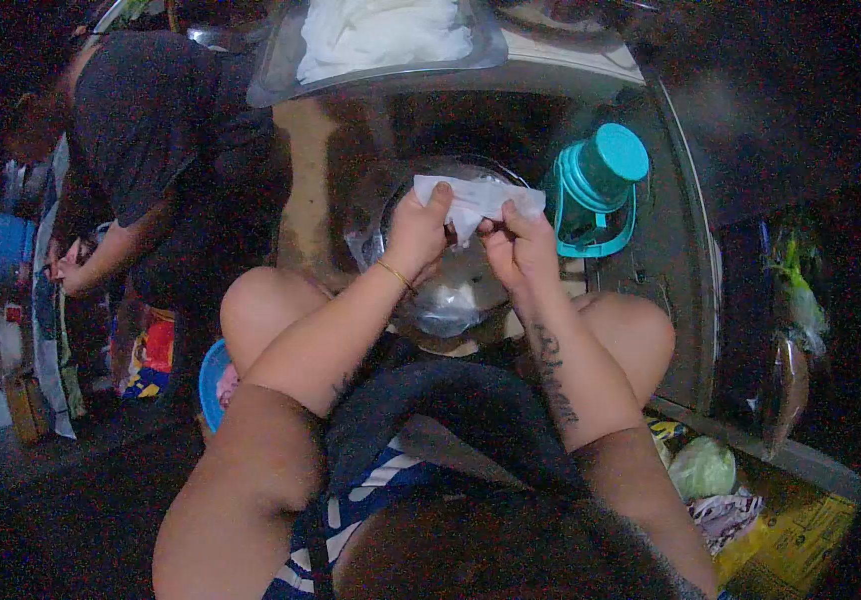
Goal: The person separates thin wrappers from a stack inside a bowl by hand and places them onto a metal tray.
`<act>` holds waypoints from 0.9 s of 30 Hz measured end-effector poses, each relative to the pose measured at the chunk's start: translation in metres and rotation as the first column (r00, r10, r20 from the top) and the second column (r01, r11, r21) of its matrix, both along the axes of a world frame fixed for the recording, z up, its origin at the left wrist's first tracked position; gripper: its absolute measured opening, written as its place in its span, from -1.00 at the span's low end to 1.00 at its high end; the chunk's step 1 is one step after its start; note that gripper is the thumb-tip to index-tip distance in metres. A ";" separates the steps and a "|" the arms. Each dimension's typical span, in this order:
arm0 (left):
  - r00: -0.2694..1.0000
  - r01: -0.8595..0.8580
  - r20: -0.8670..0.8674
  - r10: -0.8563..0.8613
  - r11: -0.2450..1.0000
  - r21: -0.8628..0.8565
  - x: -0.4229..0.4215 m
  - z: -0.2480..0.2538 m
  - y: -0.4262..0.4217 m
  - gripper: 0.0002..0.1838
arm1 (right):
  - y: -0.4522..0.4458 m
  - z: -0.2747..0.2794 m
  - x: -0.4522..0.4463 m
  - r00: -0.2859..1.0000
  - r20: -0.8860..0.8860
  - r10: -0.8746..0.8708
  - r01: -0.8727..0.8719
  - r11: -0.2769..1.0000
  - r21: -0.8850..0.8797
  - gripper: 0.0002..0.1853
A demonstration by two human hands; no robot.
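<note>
Sheet of thin, white material, seemingly folded, stretches between the fingers of both hands above a round bowl. The left hand pinches it toward one end, with the thumb on the near face; the right hand grips it toward the other end in the same way, the thumb pressed on it. Both sets of fingers are closed on the sheet, and a loose flap hangs down in the gap between the two hands. How the fingertips behind the sheet lie cannot be told.

Below the fingers sits the bowl, shiny and partly hidden by the hands, with something clear and glossy showing at its side nearest the body. To the right of the right hand's fingers stands a teal container, near them but apart. Beyond the fingers, at the far edge of the work area, a clear tray holds a white heap, its make-up too blurred to tell.

Well to the left of the fingers, a person in a dark top bends over, an arm reaching down. Well to the right and nearer the body, a pale green round vegetable lies beside a yellow printed sheet.
</note>
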State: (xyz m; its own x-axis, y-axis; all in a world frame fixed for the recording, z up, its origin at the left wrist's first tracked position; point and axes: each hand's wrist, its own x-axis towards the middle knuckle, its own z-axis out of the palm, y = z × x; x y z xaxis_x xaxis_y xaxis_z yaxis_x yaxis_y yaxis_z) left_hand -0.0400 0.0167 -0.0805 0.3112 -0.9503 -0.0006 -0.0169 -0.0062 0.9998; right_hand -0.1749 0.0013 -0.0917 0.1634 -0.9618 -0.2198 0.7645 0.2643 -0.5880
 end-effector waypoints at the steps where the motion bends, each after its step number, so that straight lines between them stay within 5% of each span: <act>1: 0.999 0.007 0.035 -0.007 1.000 0.002 0.002 -0.001 -0.001 -0.52 | -0.001 0.000 -0.001 0.999 0.044 0.019 -0.019 1.000 -0.003 -0.77; 9: 0.993 0.029 0.101 -0.056 0.966 0.256 0.020 0.017 -0.008 -0.47 | -0.005 0.009 -0.005 0.987 0.152 0.057 -0.053 0.998 -0.026 -0.74; 12: 0.970 0.061 0.234 -0.069 0.997 0.038 0.027 0.016 -0.013 -0.50 | -0.005 0.007 -0.011 0.986 0.058 0.158 -0.154 0.986 -0.062 -0.71; 15: 0.945 0.298 0.175 -0.275 0.948 -0.116 0.033 0.032 -0.015 -0.66 | -0.008 0.004 -0.021 0.810 -0.366 0.458 -0.311 0.865 0.394 -0.54; 16: 0.912 0.399 0.100 -0.398 0.917 0.009 0.036 0.044 -0.014 -0.69 | -0.009 -0.009 -0.020 0.746 -0.582 0.324 -0.202 0.943 0.266 -0.45; 18: 0.808 0.529 0.253 -0.533 0.844 0.087 0.041 0.036 -0.017 -0.73 | -0.013 -0.025 -0.013 0.493 -0.869 -0.030 -0.057 0.996 -0.067 -0.27; 19: 0.740 0.583 0.319 -0.592 0.801 0.133 0.044 0.032 -0.019 -0.74 | -0.016 -0.018 -0.014 0.396 -0.896 -0.203 -0.194 0.934 -0.298 -0.20; 21: 0.460 0.666 0.553 -0.694 0.682 0.302 0.046 0.037 -0.020 -0.75 | -0.021 0.005 -0.019 0.272 -0.786 -0.556 -0.505 0.612 -0.608 -0.04; 23: 0.191 0.660 0.675 -0.713 0.602 0.449 0.042 0.059 -0.014 -0.69 | -0.012 0.014 -0.015 0.262 -0.912 -0.316 -0.659 0.632 -0.409 -0.09; 25: 0.374 0.661 0.677 -0.633 0.694 0.284 0.045 0.047 -0.012 -0.70 | 0.004 0.022 -0.010 0.130 -0.991 0.007 -0.717 0.691 -0.089 -0.20; 26: 0.464 0.615 0.665 -0.585 0.753 0.234 0.046 0.042 -0.015 -0.71 | -0.002 -0.003 -0.007 0.052 -0.998 0.021 -0.739 0.673 -0.024 -0.41; 27: 0.548 0.562 0.648 -0.529 0.806 0.183 0.045 0.039 -0.017 -0.71 | -0.005 -0.014 -0.007 0.125 -0.986 0.113 -0.705 0.709 -0.008 -0.44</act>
